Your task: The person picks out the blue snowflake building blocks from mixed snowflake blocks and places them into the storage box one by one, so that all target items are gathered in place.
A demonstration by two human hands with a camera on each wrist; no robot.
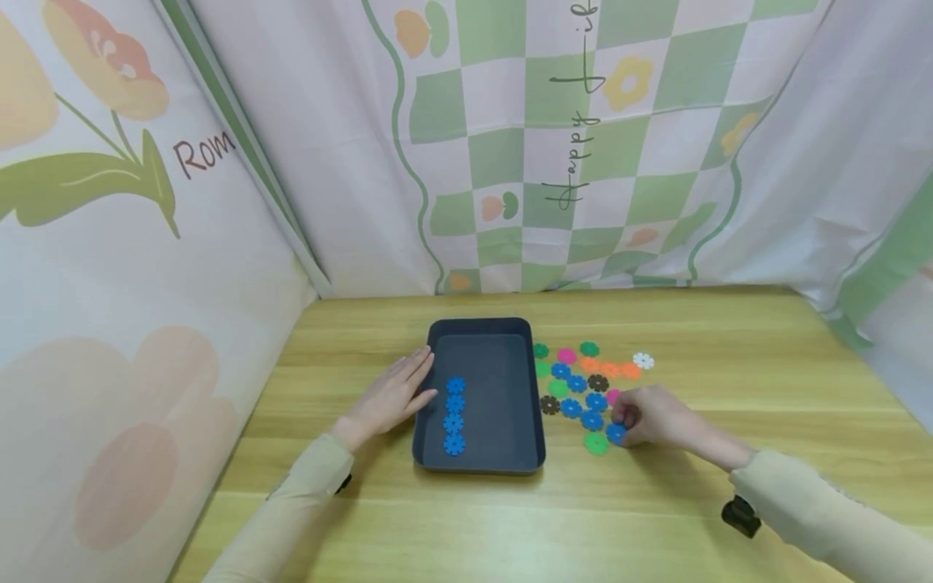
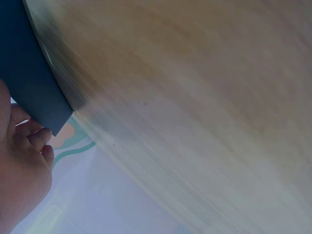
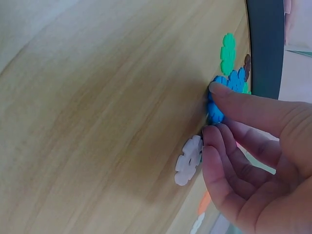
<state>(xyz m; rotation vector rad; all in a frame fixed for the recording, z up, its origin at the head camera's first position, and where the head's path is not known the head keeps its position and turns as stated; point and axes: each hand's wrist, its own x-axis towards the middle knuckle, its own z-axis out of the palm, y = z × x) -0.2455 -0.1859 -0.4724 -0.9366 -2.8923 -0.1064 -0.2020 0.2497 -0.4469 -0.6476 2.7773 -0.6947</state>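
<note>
My right hand [image 1: 652, 417] is at the near right of a spread of plastic snowflake discs, its thumb and fingers at the edges of a blue snowflake disc [image 1: 615, 434]. In the right wrist view the thumb lies on that blue disc [image 3: 215, 105], with a white disc [image 3: 189, 161] beside the fingertips. My left hand [image 1: 394, 397] rests at the left rim of a dark grey tray [image 1: 503, 405], fingers extended along it. Inside the tray, several blue discs [image 1: 454, 423] form a column near the left wall. The left wrist view shows the tray's outer wall [image 2: 34, 73] by the fingers.
Loose discs lie right of the tray: green [image 1: 596, 443], orange [image 1: 609, 369], pink [image 1: 567, 356], brown [image 1: 550, 405], more blue [image 1: 572, 407] and a white one [image 1: 643, 361] at the far right. A patterned curtain [image 1: 496, 146] hangs behind the wooden table [image 1: 510, 526].
</note>
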